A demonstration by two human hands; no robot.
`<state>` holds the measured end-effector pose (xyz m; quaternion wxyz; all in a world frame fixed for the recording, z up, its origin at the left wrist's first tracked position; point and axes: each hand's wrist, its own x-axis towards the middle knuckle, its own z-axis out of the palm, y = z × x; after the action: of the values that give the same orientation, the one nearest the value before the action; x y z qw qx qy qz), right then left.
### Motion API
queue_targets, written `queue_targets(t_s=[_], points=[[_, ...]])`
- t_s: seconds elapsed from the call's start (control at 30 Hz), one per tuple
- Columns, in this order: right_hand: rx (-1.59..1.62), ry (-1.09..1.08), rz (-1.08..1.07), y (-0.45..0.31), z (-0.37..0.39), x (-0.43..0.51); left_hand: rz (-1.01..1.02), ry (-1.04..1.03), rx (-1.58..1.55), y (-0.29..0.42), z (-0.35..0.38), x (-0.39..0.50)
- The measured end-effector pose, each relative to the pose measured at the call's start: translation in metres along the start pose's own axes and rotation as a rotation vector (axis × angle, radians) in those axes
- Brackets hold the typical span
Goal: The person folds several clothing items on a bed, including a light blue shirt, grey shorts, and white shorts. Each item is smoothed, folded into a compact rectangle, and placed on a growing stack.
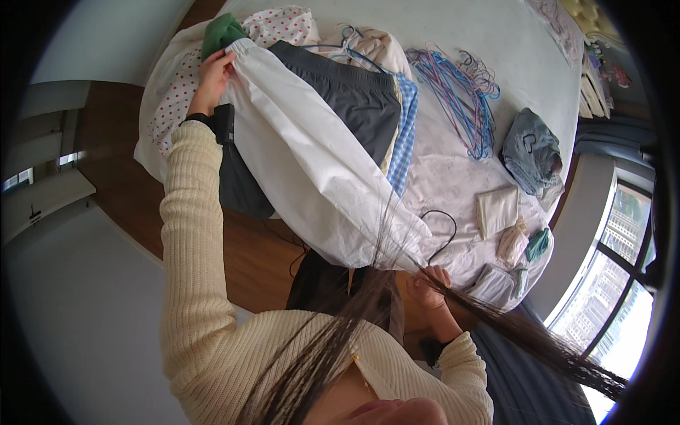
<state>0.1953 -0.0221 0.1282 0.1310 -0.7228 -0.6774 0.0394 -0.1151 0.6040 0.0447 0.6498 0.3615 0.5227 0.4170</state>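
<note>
A white garment with a gathered elastic band [303,143] stretches diagonally in front of me. At the far left, my left hand [215,74] grips it by the elastic band. My right hand [430,287] is closed on its lower end, near the bed's front edge, with strands of hair crossing in front. Under the white garment lie dark grey bottoms with an elastic waistband [345,90]. A blue checked cloth [406,122] shows along their right side. Just beyond my left hand is a green cloth [222,34], beside white fabric with red dots [178,101].
On the bed [435,175] lie a heap of wire hangers [459,98], folded jeans [531,151], a folded cream cloth [498,211], a small green cloth [537,244] and a folded grey cloth [491,284]. A black cable [454,226] loops near my right hand. A window [611,265] stands at right.
</note>
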Motion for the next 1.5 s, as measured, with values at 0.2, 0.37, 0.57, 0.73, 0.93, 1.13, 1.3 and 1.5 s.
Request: queue_targets(t_s=[0.2, 0.37, 0.57, 0.73, 0.93, 1.13, 1.3, 1.5], points=[[0.336, -0.260, -0.029, -0.038, 0.064, -0.027, 0.003, 0.040, -0.019, -0.008, 0.004, 0.003], [0.525, -0.507, -0.167, -0.071, 0.137, -0.039, 0.105, -0.012, 0.131, 0.003, 0.002, 0.005], [0.444, -0.499, -0.222, -0.080, 0.164, -0.052, 0.134, 0.044, 0.271, 0.015, 0.002, 0.001], [0.413, -0.794, -0.161, -0.057, 0.151, -0.033, 0.246, 0.074, 0.465, 0.010, -0.021, -0.010], [0.552, -0.166, 0.127, -0.012, 0.089, 0.046, 1.042, 0.208, 1.339, -0.004, 0.016, -0.077], [0.386, -0.134, 0.023, 0.008, 0.090, 0.108, 1.138, -0.678, 1.569, -0.114, 0.077, -0.242], [0.046, -0.425, -0.124, 0.031, 0.112, 0.123, 0.929, -0.403, 1.787, -0.136, 0.036, -0.244], [0.401, -0.313, 0.024, 0.073, 0.111, 0.128, 0.649, -0.073, 1.713, -0.120, 0.001, -0.267]])
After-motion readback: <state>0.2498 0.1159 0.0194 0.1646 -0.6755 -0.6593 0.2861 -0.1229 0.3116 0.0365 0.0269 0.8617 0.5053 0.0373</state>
